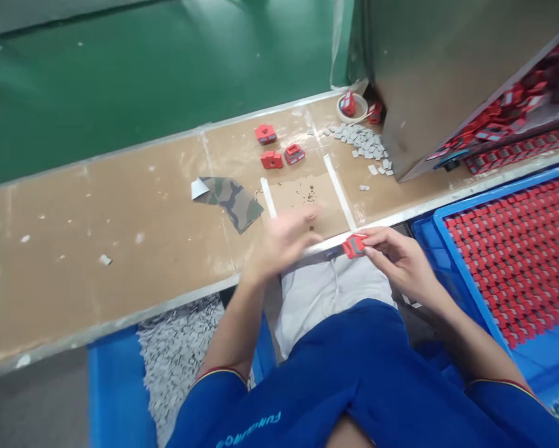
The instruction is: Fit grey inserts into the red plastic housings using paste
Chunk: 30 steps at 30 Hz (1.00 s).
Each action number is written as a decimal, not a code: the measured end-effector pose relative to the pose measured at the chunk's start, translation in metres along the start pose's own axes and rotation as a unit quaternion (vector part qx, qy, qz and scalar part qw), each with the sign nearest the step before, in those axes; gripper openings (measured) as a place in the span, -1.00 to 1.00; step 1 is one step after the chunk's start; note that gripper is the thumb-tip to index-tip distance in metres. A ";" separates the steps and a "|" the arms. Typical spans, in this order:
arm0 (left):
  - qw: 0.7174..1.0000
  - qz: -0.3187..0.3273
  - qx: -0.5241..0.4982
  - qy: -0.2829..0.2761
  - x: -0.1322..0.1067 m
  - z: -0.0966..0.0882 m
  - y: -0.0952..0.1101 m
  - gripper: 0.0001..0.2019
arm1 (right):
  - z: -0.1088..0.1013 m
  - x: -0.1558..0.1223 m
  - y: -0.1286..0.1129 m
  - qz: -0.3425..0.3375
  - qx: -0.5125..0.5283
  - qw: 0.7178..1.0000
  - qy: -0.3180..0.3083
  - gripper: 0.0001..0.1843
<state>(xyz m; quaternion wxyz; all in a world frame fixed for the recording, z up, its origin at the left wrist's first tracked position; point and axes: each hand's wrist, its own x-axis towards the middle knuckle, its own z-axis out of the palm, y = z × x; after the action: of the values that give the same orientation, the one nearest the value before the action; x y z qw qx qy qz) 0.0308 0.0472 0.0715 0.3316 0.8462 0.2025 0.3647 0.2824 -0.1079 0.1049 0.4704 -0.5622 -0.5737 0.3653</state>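
Between the thumb and fingers of my right hand (403,258) is a small red plastic part (354,246) with a grey patch, held just over the table's front edge. My left hand (286,239), blurred by motion, hovers near the same edge to the left of it. Its thumb and fingers are apart, and I see nothing between them. Beyond the hands, three similar red parts (272,160) stand on the brown-covered table (167,230). Left of them lies a camouflage-patterned piece (237,202) with a white folded corner.
Small grey pieces (365,142) are scattered by a tape roll (339,111) at the back right. A blue tray (466,267) of red parts sits on the right. A blue bin (115,373) of grey pieces is below left. A metal panel (428,81) rises at the right.
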 end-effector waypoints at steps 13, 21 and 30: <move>0.930 -0.250 0.218 0.157 0.063 -0.046 -0.113 -0.72 | -0.167 0.070 0.126 0.177 -0.374 0.817 0.401 -0.91; 0.900 -0.319 0.075 0.288 -0.018 -0.041 -0.020 -0.59 | -0.192 0.100 0.148 0.175 -0.380 0.823 0.384 -0.91; 0.849 -0.425 -0.150 0.275 -0.048 -0.012 0.019 -0.60 | -0.210 0.106 0.151 0.189 -0.394 0.809 0.393 -0.88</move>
<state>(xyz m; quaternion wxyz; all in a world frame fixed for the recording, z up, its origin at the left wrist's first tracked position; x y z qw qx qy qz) -0.0076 0.0112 0.0681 0.5082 0.4825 0.5679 0.4318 0.5352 -0.0111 0.0362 0.3153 -0.8923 -0.3169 -0.0628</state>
